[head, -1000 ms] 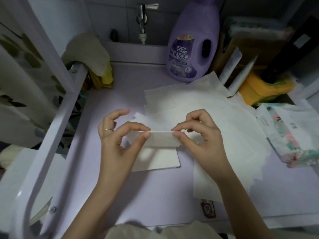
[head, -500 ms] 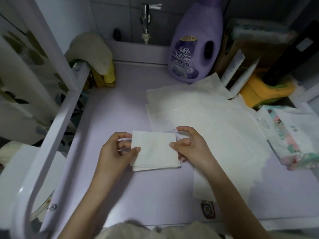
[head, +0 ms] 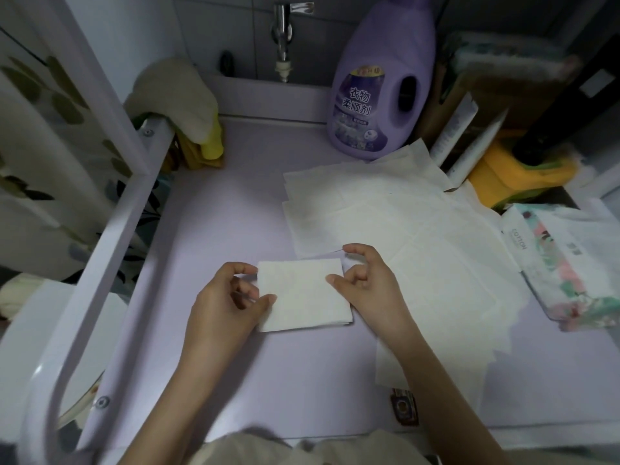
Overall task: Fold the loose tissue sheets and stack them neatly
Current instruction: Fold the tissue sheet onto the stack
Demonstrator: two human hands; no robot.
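While folded tissue (head: 302, 293) lies centred, loose sheets (head: 419, 236) overlap on lilac countertop (head: 228, 203).

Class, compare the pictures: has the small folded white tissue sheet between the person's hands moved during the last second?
Yes. The folded white tissue sheet came down, away from the purple plastic bottle, and lies flat over the lilac tabletop.

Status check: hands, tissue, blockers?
Left hand pinches folded stack at left edge. Right hand thumb touches right edge, fingers loose. Loose sheets unfolded beside it, nothing blocking.
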